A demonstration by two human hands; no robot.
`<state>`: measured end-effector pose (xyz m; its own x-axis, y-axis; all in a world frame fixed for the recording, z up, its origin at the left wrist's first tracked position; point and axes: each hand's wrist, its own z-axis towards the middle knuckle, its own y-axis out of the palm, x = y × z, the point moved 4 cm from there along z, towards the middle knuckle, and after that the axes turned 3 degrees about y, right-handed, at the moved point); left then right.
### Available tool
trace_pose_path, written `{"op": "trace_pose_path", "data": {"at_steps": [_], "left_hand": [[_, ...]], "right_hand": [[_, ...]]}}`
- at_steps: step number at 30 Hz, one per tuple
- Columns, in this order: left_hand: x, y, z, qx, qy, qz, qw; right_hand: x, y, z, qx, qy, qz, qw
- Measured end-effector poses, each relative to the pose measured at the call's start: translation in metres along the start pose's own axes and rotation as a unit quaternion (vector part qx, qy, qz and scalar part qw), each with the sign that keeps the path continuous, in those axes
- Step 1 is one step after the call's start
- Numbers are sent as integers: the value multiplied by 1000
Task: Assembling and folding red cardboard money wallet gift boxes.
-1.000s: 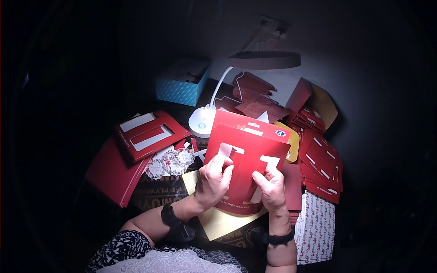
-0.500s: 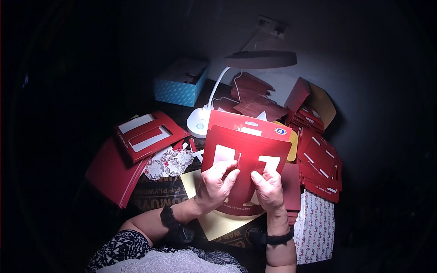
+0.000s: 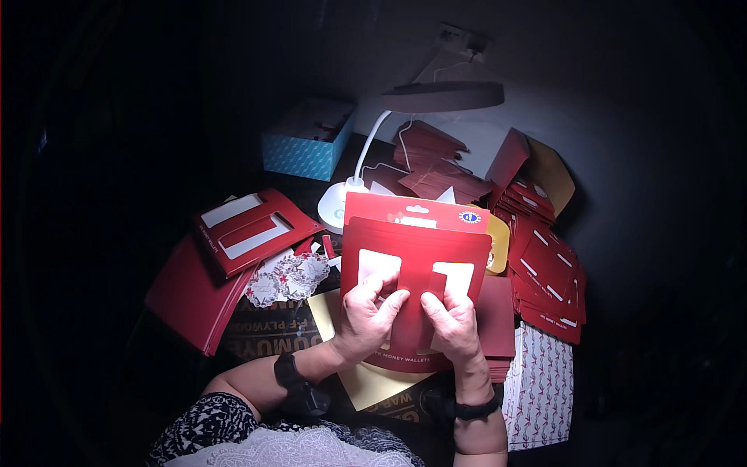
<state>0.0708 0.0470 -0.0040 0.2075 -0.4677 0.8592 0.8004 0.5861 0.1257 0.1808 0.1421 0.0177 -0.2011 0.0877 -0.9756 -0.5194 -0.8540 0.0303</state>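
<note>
Upright in front of me is a red cardboard sleeve (image 3: 417,261) with two cut-out windows that show white, and a hang hole in its taller back panel. My left hand (image 3: 369,313) grips it low at the left window, thumb on the front. At the right window my right hand (image 3: 456,323) pinches it, thumb pressed near the window's inner edge. The fingertips behind the card are hidden. Beneath the sleeve, a pale yellow sheet (image 3: 369,387) lies on the dark tabletop.
Similar red sleeves lie on the left (image 3: 257,222) over flat dark-red cards (image 3: 194,292). Several more red sleeves (image 3: 545,272) spread at right above a patterned paper stack (image 3: 541,389). A white lamp base (image 3: 333,208), blue box (image 3: 303,156) and paper cut-outs (image 3: 288,280) stand or lie behind.
The red sleeve has shifted slightly left and straightened a little. My right hand has moved slightly left with it; my left hand stays nearly in place. Both keep their grip.
</note>
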Motion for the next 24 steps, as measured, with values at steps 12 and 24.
{"op": "trace_pose_path", "data": {"at_steps": [12, 24], "left_hand": [[-10, -4, 5, 34, -74, -94, 992], [-25, -4, 6, 57, -78, -41, 995]], "right_hand": [[-7, -3, 6, -8, -97, -166, 981], [11, -8, 7, 19, -4, -91, 996]]}}
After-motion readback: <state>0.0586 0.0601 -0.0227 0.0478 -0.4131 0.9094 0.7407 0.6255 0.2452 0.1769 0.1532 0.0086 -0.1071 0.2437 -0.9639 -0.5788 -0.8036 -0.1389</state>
